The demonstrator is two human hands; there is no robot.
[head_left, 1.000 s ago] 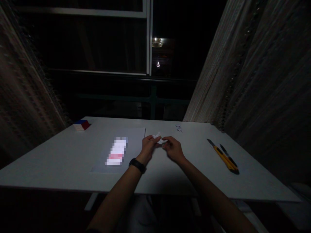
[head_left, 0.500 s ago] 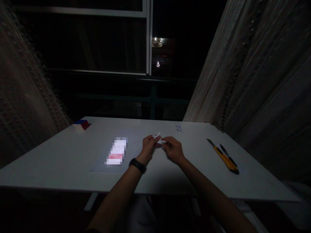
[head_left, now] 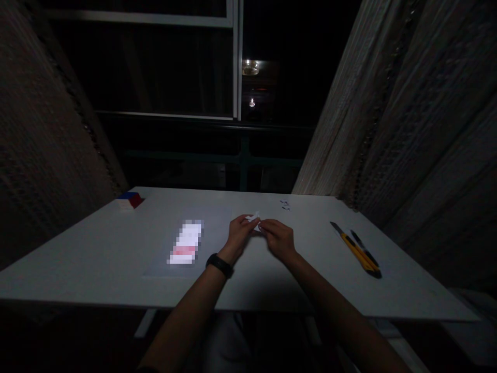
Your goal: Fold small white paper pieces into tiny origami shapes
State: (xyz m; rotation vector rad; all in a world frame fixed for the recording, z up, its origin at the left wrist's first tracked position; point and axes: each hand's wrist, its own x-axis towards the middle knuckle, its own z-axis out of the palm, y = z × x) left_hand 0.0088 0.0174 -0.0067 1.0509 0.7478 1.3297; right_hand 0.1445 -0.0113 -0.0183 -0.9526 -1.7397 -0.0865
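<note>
Two hands, left and right, pinch a paper scrap over a white table; knife right, dark window behind

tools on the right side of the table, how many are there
2. A yellow cutter lies near the table's right edge, a black pen close beside it. Dim light may hide others.

Single head-worn camera, looking forward and down from the person's own seat, white flat tabletop close below across the lower frame, left hand and right hand at arm's length mid-frame, dark glass window with pale frame straight ahead, beige woven curtains flanking.
</note>
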